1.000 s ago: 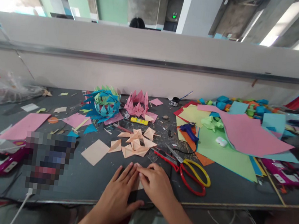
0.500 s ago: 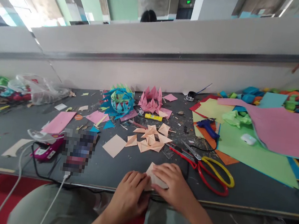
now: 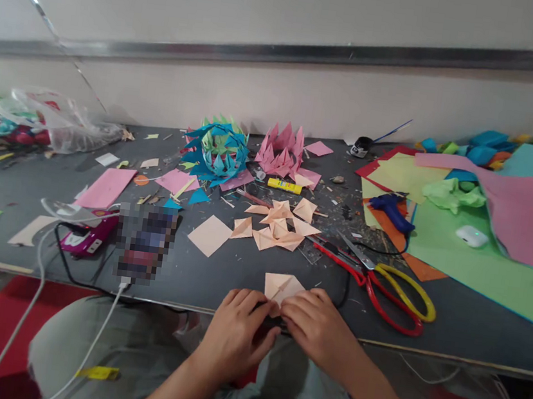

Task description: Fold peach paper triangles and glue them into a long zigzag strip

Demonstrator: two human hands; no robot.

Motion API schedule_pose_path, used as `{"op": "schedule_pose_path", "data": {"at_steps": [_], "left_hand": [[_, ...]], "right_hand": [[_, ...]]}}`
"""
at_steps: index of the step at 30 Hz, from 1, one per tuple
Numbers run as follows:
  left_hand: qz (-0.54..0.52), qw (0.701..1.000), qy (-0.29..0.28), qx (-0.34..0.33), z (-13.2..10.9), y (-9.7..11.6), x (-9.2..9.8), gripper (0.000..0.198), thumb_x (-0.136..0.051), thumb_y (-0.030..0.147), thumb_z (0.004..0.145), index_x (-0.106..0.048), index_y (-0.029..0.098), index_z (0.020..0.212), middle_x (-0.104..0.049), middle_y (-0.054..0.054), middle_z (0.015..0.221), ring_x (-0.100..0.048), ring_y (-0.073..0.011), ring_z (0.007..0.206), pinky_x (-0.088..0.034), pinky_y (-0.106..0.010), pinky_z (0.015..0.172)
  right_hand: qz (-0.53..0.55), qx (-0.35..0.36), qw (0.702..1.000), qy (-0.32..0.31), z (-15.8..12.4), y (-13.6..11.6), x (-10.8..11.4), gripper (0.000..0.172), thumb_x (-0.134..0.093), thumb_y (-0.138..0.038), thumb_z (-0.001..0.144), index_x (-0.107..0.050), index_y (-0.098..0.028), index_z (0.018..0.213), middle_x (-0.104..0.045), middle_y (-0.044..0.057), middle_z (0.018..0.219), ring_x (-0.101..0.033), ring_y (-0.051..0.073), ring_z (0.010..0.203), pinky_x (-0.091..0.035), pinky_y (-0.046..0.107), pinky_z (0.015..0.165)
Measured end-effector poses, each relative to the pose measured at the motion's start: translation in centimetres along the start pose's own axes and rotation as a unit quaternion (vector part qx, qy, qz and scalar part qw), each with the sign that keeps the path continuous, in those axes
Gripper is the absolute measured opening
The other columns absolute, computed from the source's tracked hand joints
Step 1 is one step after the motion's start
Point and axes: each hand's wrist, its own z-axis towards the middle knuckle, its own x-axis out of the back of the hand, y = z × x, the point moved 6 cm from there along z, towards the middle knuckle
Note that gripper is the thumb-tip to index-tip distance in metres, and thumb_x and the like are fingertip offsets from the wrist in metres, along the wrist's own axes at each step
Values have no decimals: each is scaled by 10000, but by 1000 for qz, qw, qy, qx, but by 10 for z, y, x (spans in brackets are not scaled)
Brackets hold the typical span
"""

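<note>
A peach paper square (image 3: 282, 285) with crease lines lies at the table's front edge, its near corner pinched between both hands. My left hand (image 3: 243, 329) is closed at the paper's lower left, fingertips on it. From the right, my right hand (image 3: 322, 323) grips the same corner with bent fingers. The fingers partly hide the near side of the paper. Just beyond lie several folded peach paper pieces (image 3: 278, 233). To their left is a flat peach square (image 3: 210, 236).
Red-and-yellow scissors (image 3: 377, 271) lie right, near a blue glue gun (image 3: 394, 210) and coloured sheets (image 3: 479, 284). Blue (image 3: 218, 155) and pink (image 3: 280, 153) paper crowns stand at the back, with a yellow glue stick (image 3: 285, 185). A cabled phone (image 3: 144, 243) lies left.
The view has tilted downward. The peach paper has turned and opened flatter, showing its creases. Both hands have shifted to its near corner, the right no longer lying across the sheet.
</note>
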Motion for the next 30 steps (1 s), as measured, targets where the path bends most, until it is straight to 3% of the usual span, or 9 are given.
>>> {"op": "schedule_pose_path", "data": {"at_steps": [4,11,17,22,30], "left_hand": [[-24,999,-23,11,17,-14,1,159,-493,181,845,-596,203,964,-620,-40,983,-547,-183,901,-427,-329,764],[-101,995,-2,19,35,-33,-6,111,-573,154,821,-650,209,879,-633,-19,1002,-544,-170,940,-423,-324,826],[-195,981,9,19,36,-42,-4,123,-651,148,762,-688,202,868,-669,-32,974,-573,-171,922,-450,-325,833],[-203,979,11,17,36,-44,-4,126,-656,116,748,-709,220,797,-675,-25,987,-574,-172,931,-463,-320,830],[-179,984,13,-8,33,-42,-5,102,-647,146,761,-712,217,796,-670,-44,1014,-575,-181,925,-457,-337,826]], "right_hand": [[19,5,999,-41,11,11,7,158,-443,-129,879,-592,-175,902,-651,44,931,-555,159,900,-371,301,785],[45,-63,993,-85,22,16,14,127,-436,-189,882,-561,-189,861,-608,52,912,-533,177,879,-394,321,779],[69,-112,989,-59,24,23,7,152,-465,-255,878,-530,-188,759,-590,28,856,-526,165,846,-387,303,756],[120,-194,974,0,27,36,5,167,-476,-249,851,-552,-192,714,-568,9,732,-532,135,677,-398,249,642],[102,-248,963,-13,37,43,6,153,-536,-225,763,-544,-189,614,-535,-11,633,-485,116,566,-360,231,554]]}}
